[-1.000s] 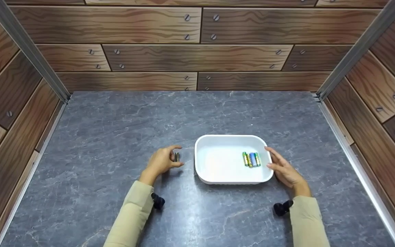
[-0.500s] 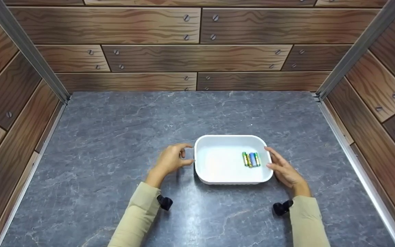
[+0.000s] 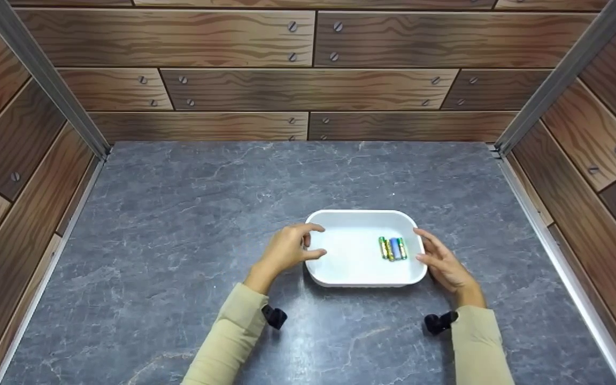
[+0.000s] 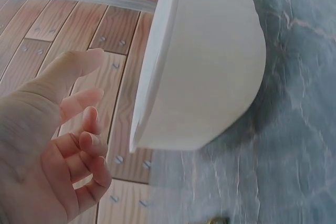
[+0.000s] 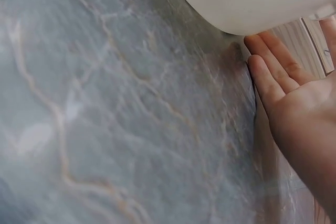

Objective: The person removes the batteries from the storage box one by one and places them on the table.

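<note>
A white plastic tub [image 3: 351, 275] stands on the grey marbled tabletop. Several batteries lie side by side near its right end, among them a blue battery [image 3: 395, 249] between green-and-gold ones. My left hand [image 3: 284, 248] reaches over the left rim, thumb and forefinger spread, and the left wrist view shows nothing between its fingers. My right hand [image 3: 447, 270] holds the right end, thumb and forefinger tips over the rim, other fingers against the outer wall low down. A small gold-and-green thing [image 4: 217, 220] lies on the table at the bottom edge of the left wrist view.
Wood-patterned walls [image 3: 308, 88] enclose the back and both sides, with metal rails [image 3: 559, 259] along the side edges of the table. A black wrist camera [image 3: 274, 316] hangs by the left sleeve and another camera [image 3: 439, 323] by the right.
My left hand has moved right, from a spot on the table beside small dark upright things to over the tub's left rim. The right hand, tub and batteries in it have stayed put.
</note>
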Available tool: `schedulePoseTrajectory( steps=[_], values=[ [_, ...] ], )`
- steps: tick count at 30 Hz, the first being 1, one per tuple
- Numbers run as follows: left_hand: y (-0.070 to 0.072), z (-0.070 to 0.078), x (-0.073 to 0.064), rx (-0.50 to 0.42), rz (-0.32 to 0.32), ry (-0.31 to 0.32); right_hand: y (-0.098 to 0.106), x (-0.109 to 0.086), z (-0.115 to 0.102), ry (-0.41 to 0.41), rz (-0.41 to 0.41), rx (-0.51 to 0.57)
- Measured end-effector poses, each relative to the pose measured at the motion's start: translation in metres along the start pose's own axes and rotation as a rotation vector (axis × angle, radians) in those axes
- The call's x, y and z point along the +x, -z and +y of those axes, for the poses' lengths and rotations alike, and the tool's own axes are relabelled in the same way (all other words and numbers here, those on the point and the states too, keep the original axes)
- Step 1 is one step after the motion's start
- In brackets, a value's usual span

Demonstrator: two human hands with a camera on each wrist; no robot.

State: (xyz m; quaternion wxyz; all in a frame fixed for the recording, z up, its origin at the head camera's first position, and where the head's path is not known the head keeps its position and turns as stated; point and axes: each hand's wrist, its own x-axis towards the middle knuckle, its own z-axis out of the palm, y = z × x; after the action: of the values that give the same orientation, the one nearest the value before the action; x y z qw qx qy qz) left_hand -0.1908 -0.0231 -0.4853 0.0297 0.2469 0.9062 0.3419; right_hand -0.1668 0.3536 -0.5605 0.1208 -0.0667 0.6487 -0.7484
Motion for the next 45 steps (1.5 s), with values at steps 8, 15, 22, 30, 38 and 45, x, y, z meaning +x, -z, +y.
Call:
schedulePoseTrajectory(
  steps=[8,15,22,30,38,45],
  values=[
    [-0.013,0.012,0.007,0.004,-0.008,-0.033,-0.001,0.001,-0.001,-0.021,0.013,-0.029],
    [-0.028,0.022,0.015,0.015,-0.04,-0.031,-0.007,0.004,0.0,-0.032,0.033,-0.021],
    [-0.043,0.028,0.024,-0.002,-0.092,-0.007,-0.015,0.01,0.003,-0.029,0.016,-0.013],
    [-0.06,0.034,0.036,0.031,-0.133,0.057,-0.018,0.013,0.005,-0.02,0.024,-0.029],
    [-0.077,0.037,0.049,0.056,-0.124,0.114,-0.017,0.012,0.005,-0.044,0.007,0.008],
    [-0.09,0.041,0.059,0.044,-0.125,0.198,-0.016,0.012,0.006,-0.053,-0.003,0.016]
  ],
)
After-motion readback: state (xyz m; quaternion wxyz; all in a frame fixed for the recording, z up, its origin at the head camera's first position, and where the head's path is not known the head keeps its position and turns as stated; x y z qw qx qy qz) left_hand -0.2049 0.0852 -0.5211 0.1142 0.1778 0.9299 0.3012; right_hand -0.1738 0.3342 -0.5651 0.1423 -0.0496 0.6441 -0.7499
